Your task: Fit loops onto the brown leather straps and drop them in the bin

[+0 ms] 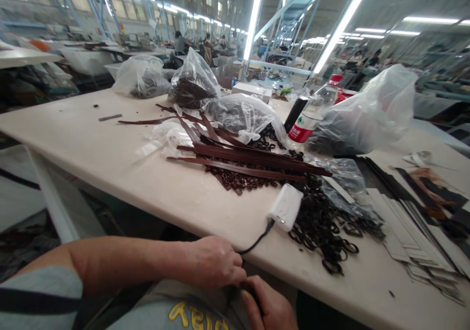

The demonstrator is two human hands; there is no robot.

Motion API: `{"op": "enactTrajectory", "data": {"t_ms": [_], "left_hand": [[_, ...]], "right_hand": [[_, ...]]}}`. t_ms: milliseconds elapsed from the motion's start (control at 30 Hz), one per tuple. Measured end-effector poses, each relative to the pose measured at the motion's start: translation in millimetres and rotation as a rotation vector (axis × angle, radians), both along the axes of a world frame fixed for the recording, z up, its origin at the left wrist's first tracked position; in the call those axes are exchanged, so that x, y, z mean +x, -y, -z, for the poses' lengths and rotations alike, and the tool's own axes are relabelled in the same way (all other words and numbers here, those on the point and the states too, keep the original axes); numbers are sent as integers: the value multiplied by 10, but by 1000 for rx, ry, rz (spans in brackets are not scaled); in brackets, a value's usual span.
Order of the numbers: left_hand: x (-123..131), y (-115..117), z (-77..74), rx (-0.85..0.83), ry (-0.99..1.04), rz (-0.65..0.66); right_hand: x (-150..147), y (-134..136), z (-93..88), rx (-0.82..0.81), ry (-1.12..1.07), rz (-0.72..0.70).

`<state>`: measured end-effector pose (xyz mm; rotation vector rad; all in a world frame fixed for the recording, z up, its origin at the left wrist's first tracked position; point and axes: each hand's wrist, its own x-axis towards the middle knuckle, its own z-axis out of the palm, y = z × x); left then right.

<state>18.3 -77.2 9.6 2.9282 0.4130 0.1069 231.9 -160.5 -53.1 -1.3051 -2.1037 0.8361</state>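
Both hands are close together in front of my body, just below the table's near edge. My left hand (216, 261) is closed, its fingers curled downward. My right hand (270, 303) is closed too, thumb pressed against the fingers. Something dark shows between them, too blurred and covered to name. A black cable (257, 242) runs from a white power bank (286, 205) over the table edge and passes out of sight at my left hand. Beyond the hands lie dark brown leather strips (246, 156), small brown loops (238, 178) and a heap of black loops (323, 217).
Filled plastic bags (238, 112) stand along the back of the table (121, 158). A red-capped bottle (308, 119) stands beside a large bag (370, 114). Stacked pale strips (407, 232) lie at the right. People sit working far behind.
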Motion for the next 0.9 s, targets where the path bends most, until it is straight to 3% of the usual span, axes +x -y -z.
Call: {"op": "enactTrajectory", "data": {"t_ms": [100,300,467,533,600,733,800,900], "left_hand": [[20,-29,-2,3,29,7],[68,-52,55,2,71,9],[78,-122,33,-140,76,-3],[25,-276,-10,-280,171,0],[-63,-523,-37,-350,298,-76],[-233,-1115,24,-51,429,-466],[-260,-1342,89,42,403,-546],[-227,-1527,170,15,366,-569]], "right_hand": [[-7,-51,-45,30,28,-53],[-57,-50,81,162,-18,25],[-20,-42,81,185,-6,2],[36,-51,32,190,-7,15],[101,-59,-21,184,-2,35],[181,-53,-82,156,-28,85],[177,-37,-88,143,-34,97],[140,-8,-96,128,-38,129]]}}
